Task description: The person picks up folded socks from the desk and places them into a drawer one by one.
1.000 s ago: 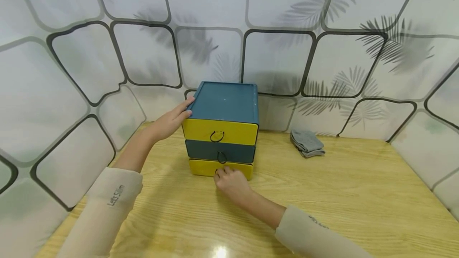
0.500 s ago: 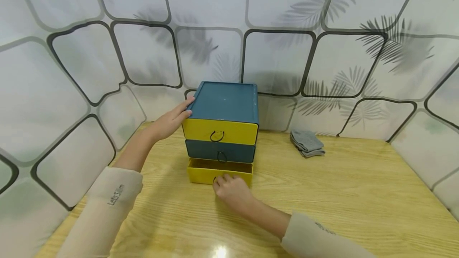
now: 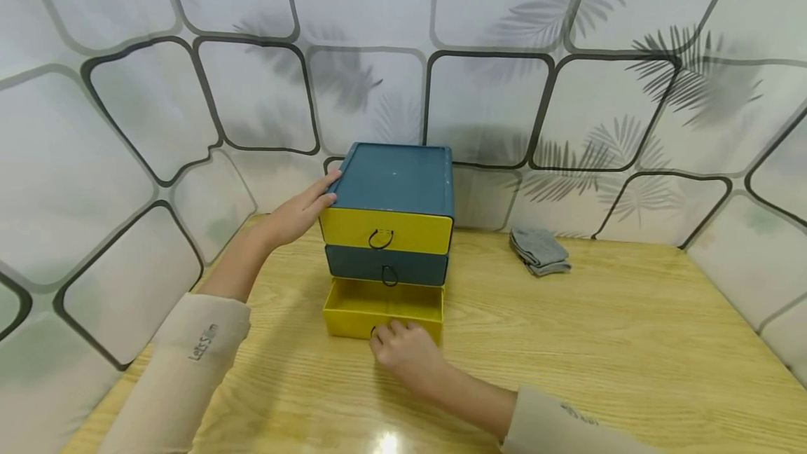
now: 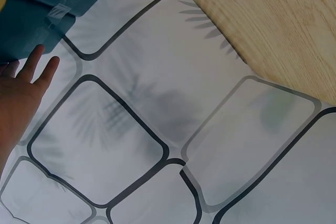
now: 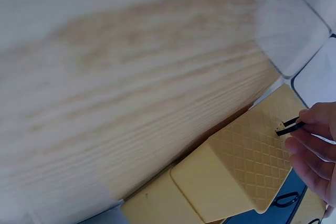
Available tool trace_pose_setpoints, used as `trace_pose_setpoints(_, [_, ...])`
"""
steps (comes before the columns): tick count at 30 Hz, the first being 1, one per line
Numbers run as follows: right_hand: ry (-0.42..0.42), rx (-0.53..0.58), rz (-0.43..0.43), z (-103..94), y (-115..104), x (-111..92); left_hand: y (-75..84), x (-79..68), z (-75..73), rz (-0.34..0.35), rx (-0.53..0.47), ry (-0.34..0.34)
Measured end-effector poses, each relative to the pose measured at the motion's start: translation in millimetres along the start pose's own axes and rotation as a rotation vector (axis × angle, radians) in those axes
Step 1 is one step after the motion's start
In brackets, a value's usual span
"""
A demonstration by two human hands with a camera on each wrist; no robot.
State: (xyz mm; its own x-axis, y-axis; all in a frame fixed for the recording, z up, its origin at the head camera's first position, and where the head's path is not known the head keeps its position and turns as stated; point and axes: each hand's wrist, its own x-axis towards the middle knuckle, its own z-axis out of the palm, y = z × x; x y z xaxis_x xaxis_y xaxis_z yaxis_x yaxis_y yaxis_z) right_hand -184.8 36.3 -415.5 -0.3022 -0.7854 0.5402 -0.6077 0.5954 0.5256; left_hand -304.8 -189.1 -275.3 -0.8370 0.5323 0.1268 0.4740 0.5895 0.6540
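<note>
A small drawer cabinet [image 3: 397, 177] with a blue top stands on the table, its drawers yellow, blue and yellow from top to bottom. The bottom yellow drawer [image 3: 353, 324] is pulled partway out, and the part of its inside that shows is bare. My right hand [image 3: 406, 356] pinches that drawer's black loop handle [image 5: 289, 126] between thumb and fingers, clearest in the right wrist view. My left hand [image 3: 296, 216] rests with straight fingers on the upper left edge of the cabinet. The top yellow drawer [image 3: 416, 233] and the middle blue drawer [image 3: 353, 263] are closed.
A folded grey cloth [image 3: 541, 252] lies on the wooden table [image 3: 599, 349] to the right of the cabinet. Patterned fabric [image 3: 492, 104] with dark outlines and leaf prints rises behind the table and along both sides.
The bottom drawer has slid out toward me from closed, drawn by my right hand on its loop. My left hand has stayed at the cabinet's edge.
</note>
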Motion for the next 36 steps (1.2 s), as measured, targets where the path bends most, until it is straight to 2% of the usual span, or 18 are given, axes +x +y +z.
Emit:
trace_pose_setpoints(12, [-0.012,0.02,-0.009,-15.0,-12.4,0.2,1.6,-1.6,-0.2,0.006,0.013,-0.011])
trace_pose_setpoints(28, [0.022,0.072,-0.012,-33.8,-27.7,-3.3,-0.1,0.0,-0.1,-0.006,0.008,-0.001])
trace_pose_setpoints(36, [-0.047,0.154,-0.014,-44.2,-33.7,-2.2,-0.6,0.0,0.2,-0.006,0.01,-0.004])
